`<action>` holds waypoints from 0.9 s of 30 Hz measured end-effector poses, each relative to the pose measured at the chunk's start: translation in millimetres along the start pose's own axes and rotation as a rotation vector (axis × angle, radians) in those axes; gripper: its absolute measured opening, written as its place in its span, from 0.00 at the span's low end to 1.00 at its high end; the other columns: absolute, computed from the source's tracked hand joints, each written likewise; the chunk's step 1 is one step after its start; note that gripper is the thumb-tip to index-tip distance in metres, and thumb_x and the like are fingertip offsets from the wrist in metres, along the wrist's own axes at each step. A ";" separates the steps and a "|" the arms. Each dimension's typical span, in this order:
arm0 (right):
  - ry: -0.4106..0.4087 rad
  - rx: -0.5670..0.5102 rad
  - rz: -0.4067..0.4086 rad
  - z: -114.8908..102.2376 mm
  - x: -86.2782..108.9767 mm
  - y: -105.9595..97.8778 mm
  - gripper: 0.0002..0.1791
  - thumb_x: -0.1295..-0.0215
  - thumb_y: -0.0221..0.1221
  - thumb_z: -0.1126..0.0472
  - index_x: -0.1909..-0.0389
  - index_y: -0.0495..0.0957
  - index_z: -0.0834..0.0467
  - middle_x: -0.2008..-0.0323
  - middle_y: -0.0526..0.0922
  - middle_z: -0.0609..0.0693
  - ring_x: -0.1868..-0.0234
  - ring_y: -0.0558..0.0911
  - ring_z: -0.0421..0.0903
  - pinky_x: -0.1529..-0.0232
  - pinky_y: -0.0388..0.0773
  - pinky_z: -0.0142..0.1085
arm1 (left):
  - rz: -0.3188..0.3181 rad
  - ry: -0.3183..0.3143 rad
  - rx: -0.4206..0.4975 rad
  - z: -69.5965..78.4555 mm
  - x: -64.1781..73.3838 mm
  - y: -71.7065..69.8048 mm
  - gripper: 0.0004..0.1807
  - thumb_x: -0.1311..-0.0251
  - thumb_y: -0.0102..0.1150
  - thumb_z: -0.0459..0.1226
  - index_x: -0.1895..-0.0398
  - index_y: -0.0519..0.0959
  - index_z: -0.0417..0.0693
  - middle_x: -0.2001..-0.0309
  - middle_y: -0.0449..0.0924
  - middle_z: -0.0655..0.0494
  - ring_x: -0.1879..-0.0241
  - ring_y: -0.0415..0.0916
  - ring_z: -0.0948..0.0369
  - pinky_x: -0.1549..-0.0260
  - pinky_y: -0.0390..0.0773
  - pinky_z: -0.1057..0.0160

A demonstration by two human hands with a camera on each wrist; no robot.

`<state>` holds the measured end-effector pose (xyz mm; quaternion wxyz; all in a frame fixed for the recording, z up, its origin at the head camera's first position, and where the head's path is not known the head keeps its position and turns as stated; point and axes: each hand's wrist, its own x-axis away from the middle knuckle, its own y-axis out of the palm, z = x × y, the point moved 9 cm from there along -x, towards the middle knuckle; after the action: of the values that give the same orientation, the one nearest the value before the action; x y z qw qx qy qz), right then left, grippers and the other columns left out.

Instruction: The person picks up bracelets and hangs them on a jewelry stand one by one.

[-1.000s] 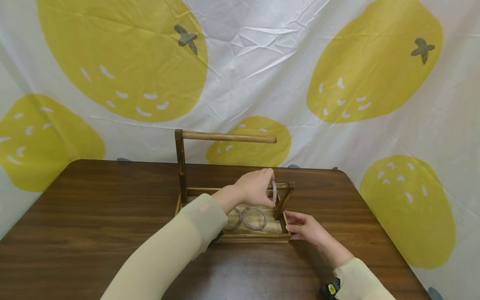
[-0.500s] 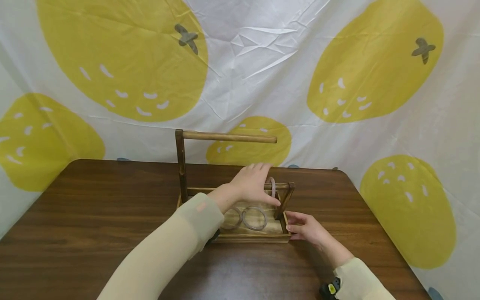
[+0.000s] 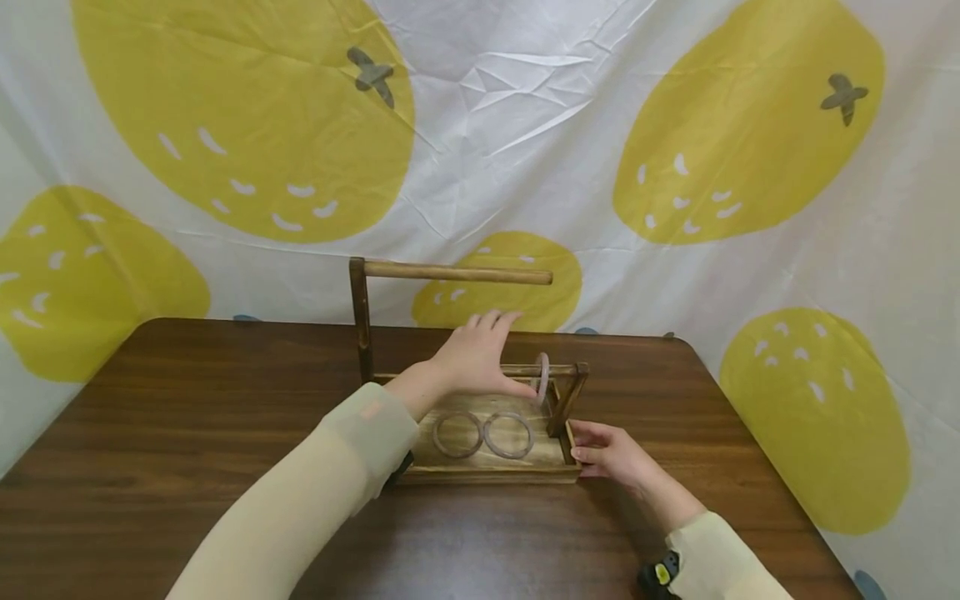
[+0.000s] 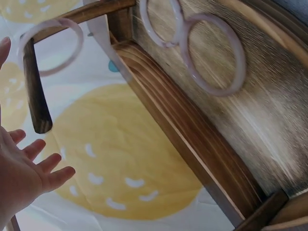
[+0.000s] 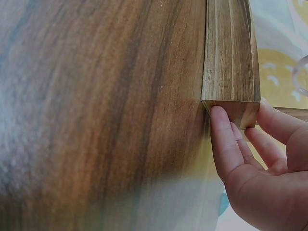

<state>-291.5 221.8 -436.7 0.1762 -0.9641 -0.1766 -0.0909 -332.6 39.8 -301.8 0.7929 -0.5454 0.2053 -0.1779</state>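
A wooden jewelry stand has a shallow tray, a tall left post with an upper bar, and a shorter right post with a lower bar. One pale, purplish bangle hangs on the lower bar close to the short post. Two similar bangles lie side by side in the tray, a left one and a right one. Just left of the hanging bangle, my left hand holds nothing, fingers spread and thumb pointing toward it. My right hand grips the tray's right end by its end wall.
The stand sits on a dark brown wooden table with rounded far corners. Behind it hangs a white cloth printed with big yellow fruits. The upper bar passes above my left hand.
My left hand has let go of the bangle, opened its fingers and drawn back to the left. The bangle stays hanging on the lower bar. My right hand keeps its place.
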 end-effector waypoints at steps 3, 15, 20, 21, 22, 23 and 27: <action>0.001 0.000 0.001 -0.2 -0.6 0.0 0.32 0.36 0.55 0.70 0.34 0.54 0.75 0.48 0.69 0.75 0.62 0.79 0.42 0.61 0.81 0.39 | -0.005 -0.015 0.030 -6.6 3.0 0.5 0.61 0.59 0.64 0.66 0.26 0.45 0.52 0.30 0.54 0.47 0.33 0.57 0.45 0.39 0.64 0.44; 0.006 -0.002 -0.005 0.8 -1.7 -0.4 0.32 0.36 0.54 0.69 0.34 0.54 0.74 0.46 0.68 0.74 0.61 0.79 0.42 0.60 0.81 0.39 | -0.030 -0.068 0.093 -29.3 14.2 5.2 0.62 0.59 0.64 0.65 0.25 0.40 0.56 0.28 0.50 0.49 0.31 0.51 0.43 0.37 0.59 0.41; 0.011 -0.009 -0.005 2.3 -2.5 -1.1 0.33 0.36 0.54 0.69 0.33 0.54 0.73 0.46 0.68 0.74 0.62 0.78 0.41 0.61 0.81 0.38 | -0.033 -0.079 0.098 -35.0 19.1 6.2 0.62 0.58 0.64 0.65 0.25 0.41 0.53 0.28 0.49 0.46 0.31 0.51 0.42 0.37 0.59 0.41; 0.012 -0.007 -0.005 2.8 -2.5 -1.2 0.33 0.36 0.54 0.69 0.33 0.54 0.73 0.46 0.68 0.74 0.62 0.78 0.41 0.61 0.81 0.38 | -0.033 -0.078 0.096 -35.7 20.1 6.4 0.62 0.58 0.64 0.65 0.25 0.41 0.53 0.28 0.49 0.45 0.31 0.51 0.42 0.37 0.59 0.41; 0.014 -0.006 -0.004 3.3 -2.5 -1.3 0.33 0.36 0.54 0.69 0.33 0.54 0.73 0.46 0.68 0.74 0.61 0.78 0.41 0.61 0.81 0.38 | -0.032 -0.076 0.095 -36.6 20.9 6.7 0.63 0.58 0.64 0.64 0.25 0.41 0.52 0.28 0.49 0.45 0.31 0.51 0.41 0.37 0.59 0.40; 0.015 -0.004 -0.004 3.7 -2.4 -1.3 0.33 0.36 0.55 0.68 0.33 0.54 0.73 0.45 0.68 0.74 0.61 0.78 0.41 0.61 0.81 0.38 | -0.033 -0.079 0.093 -37.7 21.7 7.3 0.63 0.58 0.64 0.65 0.25 0.40 0.52 0.28 0.49 0.45 0.31 0.51 0.41 0.37 0.59 0.40; 0.019 0.003 0.000 4.6 -2.0 -1.6 0.32 0.36 0.55 0.68 0.33 0.55 0.73 0.46 0.68 0.73 0.61 0.79 0.41 0.60 0.81 0.38 | -0.036 -0.082 0.095 -42.6 25.0 10.1 0.63 0.59 0.65 0.64 0.25 0.39 0.53 0.27 0.48 0.45 0.31 0.50 0.40 0.37 0.59 0.39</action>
<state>-293.4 224.3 -440.9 0.1792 -0.9630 -0.1749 -0.0996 -332.8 -3.2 -328.2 0.8222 -0.5177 0.1543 -0.1791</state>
